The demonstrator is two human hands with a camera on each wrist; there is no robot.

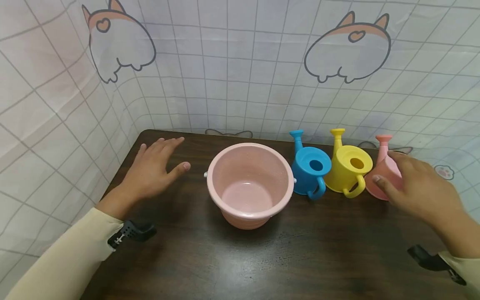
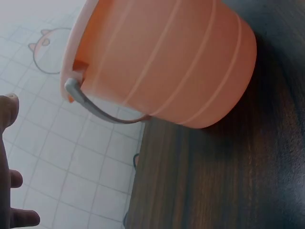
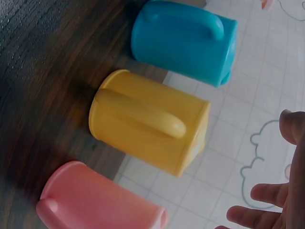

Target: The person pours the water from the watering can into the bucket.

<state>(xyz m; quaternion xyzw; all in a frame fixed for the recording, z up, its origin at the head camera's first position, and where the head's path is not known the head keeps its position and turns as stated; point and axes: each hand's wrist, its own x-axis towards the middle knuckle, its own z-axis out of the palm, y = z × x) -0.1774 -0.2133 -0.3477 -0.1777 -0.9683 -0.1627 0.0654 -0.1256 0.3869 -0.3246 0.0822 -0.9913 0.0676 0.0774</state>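
Note:
A pink bucket (image 1: pixel 245 216) stands upright mid-table, its grey handle (image 2: pixel 107 116) hanging down in the left wrist view. To its right, a blue watering can (image 1: pixel 305 166), a yellow watering can (image 1: pixel 339 168) and a pink watering can (image 1: pixel 390 173) stand in a row, spouts toward the wall. My left hand (image 1: pixel 151 168) hovers left of the bucket, apart from it, fingers extended. My right hand (image 1: pixel 425 187) hangs over the pink watering can and partly hides it in the head view. The right wrist view shows this hand apart from the cans, holding nothing.
The dark wooden table (image 1: pixel 232 262) ends at a back edge by a white grid-patterned cloth wall (image 1: pixel 232 83), which also runs along the left side. Black wrist straps (image 1: pixel 127 233) sit at both cuffs.

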